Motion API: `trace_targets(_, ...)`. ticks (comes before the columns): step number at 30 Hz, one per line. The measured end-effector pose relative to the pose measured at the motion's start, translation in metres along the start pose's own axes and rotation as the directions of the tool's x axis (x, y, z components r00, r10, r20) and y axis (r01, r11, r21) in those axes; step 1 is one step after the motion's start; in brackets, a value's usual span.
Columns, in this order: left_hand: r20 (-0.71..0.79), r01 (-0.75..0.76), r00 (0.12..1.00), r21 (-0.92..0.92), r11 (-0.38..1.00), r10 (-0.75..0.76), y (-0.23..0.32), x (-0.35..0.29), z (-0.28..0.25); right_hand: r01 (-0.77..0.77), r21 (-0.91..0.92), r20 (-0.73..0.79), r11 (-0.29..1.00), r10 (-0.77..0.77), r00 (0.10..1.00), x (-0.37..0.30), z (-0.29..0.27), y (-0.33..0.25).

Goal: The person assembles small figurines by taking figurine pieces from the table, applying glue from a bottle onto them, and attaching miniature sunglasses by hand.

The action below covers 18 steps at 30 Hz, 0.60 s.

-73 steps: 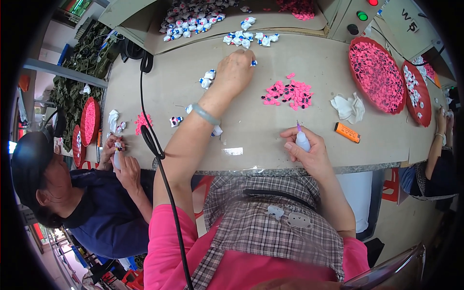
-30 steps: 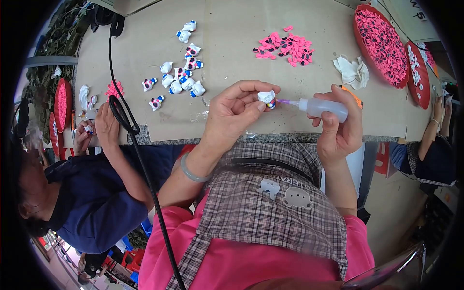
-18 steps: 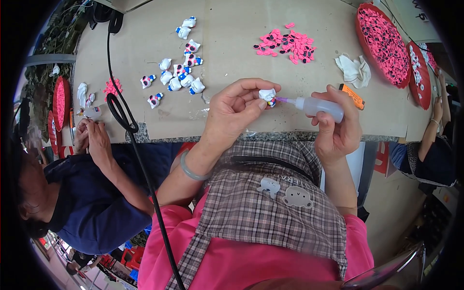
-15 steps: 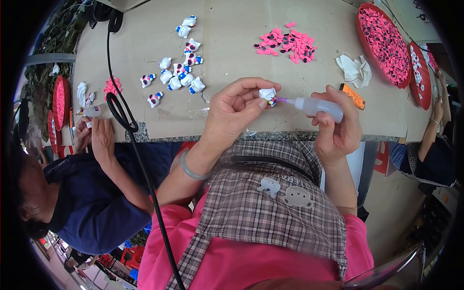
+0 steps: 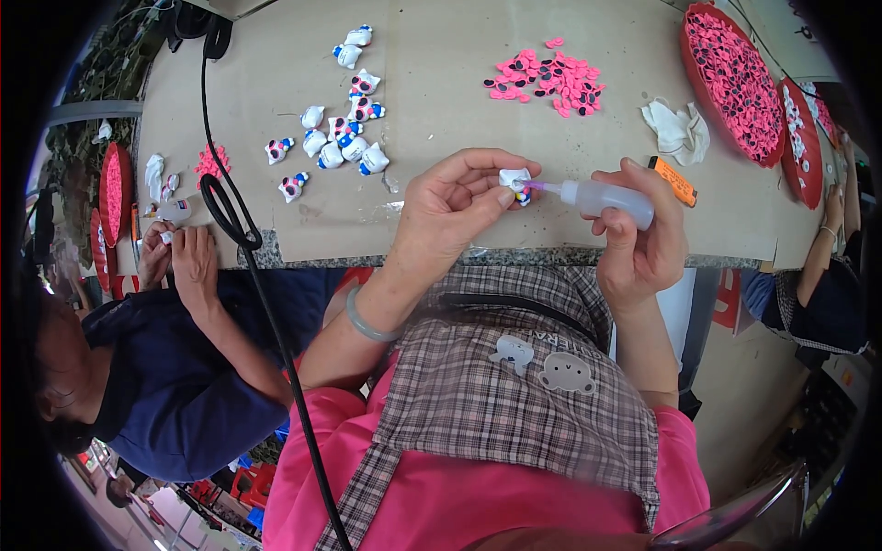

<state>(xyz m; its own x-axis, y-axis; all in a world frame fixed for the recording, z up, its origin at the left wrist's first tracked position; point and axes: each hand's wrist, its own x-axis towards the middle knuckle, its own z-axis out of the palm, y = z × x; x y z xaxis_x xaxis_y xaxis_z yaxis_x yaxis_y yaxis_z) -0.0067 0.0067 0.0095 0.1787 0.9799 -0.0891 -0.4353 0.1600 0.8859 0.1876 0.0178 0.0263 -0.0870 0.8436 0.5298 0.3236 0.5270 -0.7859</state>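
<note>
Tan sheeting (image 5: 441,73) covers a worktable with a speckled stone front edge (image 5: 570,258); set the clock's centre on the held figurine, with 12 pointing away from the wearer. Far out at 9 o'clock is a red dish (image 5: 128,188) of pink pieces; between 8 and 9 a co-worker's hands (image 5: 195,266) meet around a small white thing. Next, a black cable (image 5: 207,101) hangs in a loop. Between 9 and 10 lies a cluster of white-and-blue figures (image 5: 344,147).

Coming in from 8, the left hand (image 5: 446,197) has thumb and fingers closed on the small white figurine (image 5: 514,180), held out at the fingertips. A purple nozzle (image 5: 546,186) points at its 3 o'clock side; whether the tip touches, I cannot tell. Behind it the translucent bottle (image 5: 614,200) has its long axis nearly along the 9-to-3 line, gripped by the curled right hand (image 5: 654,248).

Along 6, the stone edge passes near both hands. Toward 1, sheeting separates them from a heap of pink-and-black pieces (image 5: 568,83). Between 2 and 3, a white cloth (image 5: 678,131), an orange block (image 5: 673,182) and a heaped red bowl (image 5: 777,147) bound the right side
</note>
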Motion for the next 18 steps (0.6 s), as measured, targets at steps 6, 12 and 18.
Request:
trace_targets(6, -0.022, -0.003, 1.000, 0.005, 1.000, 0.003, 0.0002, -0.0009, 0.0003, 0.010, -0.024, -0.020, 1.000, -0.010, 1.000, -0.0014, -0.0010, 0.0011)
trace_targets(12, -0.033, -0.018, 0.999, 0.035, 0.999, 0.019, 0.0002, -0.0012, 0.0001, 0.028, -0.039, -0.014, 0.999, -0.028, 1.000, -0.0014, -0.0009, 0.0006)
trace_targets(18, -0.049, -0.038, 0.998, 0.053, 0.998, 0.041, -0.0008, -0.0005, -0.0001, 0.015, -0.068, 0.021, 0.998, -0.013, 1.000, 0.0004, -0.0001, -0.0026)
